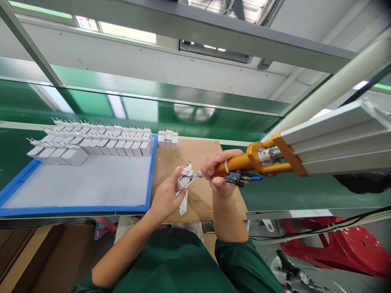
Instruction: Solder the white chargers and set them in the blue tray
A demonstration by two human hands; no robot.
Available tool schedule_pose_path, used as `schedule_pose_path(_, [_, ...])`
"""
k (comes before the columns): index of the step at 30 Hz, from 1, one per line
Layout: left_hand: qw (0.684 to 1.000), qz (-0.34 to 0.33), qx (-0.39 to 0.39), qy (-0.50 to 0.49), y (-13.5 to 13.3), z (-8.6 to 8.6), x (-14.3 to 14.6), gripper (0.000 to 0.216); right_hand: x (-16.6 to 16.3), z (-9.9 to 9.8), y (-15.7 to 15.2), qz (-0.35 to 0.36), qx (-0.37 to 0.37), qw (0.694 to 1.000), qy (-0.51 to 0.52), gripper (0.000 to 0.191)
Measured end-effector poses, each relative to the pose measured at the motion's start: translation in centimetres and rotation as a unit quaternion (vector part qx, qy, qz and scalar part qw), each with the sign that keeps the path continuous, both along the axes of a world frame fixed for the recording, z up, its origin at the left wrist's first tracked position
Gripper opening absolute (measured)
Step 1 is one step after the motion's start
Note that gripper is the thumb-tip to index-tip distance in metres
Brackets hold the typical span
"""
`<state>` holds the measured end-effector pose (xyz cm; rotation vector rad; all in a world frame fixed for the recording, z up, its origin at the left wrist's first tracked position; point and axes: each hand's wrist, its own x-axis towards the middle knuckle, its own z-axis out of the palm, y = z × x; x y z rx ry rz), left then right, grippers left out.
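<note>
My left hand point(165, 197) is closed around a white plug-in charger case point(184, 181), held over the cardboard. Its two-pin end point(188, 167) is tilted up and its body shows an opening with a light grey part inside. In my right hand point(220, 169) is a gold-coloured pen-like tool point(236, 164), its thin tip point(197, 174) at the case's opening. Whether the tip touches the case I cannot tell. Below the case hangs a white strip point(183, 203), perhaps paper. A small black switch point(234, 178) with wires is tied to the tool.
Left is a blue-rimmed white tray point(152, 175) with rows of white chargers point(116, 140), pins up. Three more chargers point(168, 138) stand at the back of the cardboard point(201, 199). A white aluminium beam point(339, 142) carries the tool. A red stool point(345, 248) is lower right.
</note>
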<state>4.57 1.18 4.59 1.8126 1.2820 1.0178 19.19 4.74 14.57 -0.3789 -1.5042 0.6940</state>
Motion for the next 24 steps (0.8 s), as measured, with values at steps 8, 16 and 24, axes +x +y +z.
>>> schedule_pose_path(8, [0.994, -0.020, -0.056, -0.092, 0.4, -1.1, 0.2, 0.063, 0.1, -0.2, -0.1, 0.004, 0.017, 1.000, 0.001, 0.048])
schedule_pose_path(16, [0.938, -0.068, -0.136, -0.311, 1.1, -3.7, 2.1, 0.071, -1.6, -0.2, -0.5, 0.004, 0.060, 0.998, 0.015, 0.047])
schedule_pose_path(24, [0.928, -0.107, -0.085, -0.347, 1.3, -3.1, 2.7, 0.067, -2.3, 0.3, -0.8, 0.030, 0.050, 0.998, 0.035, 0.045])
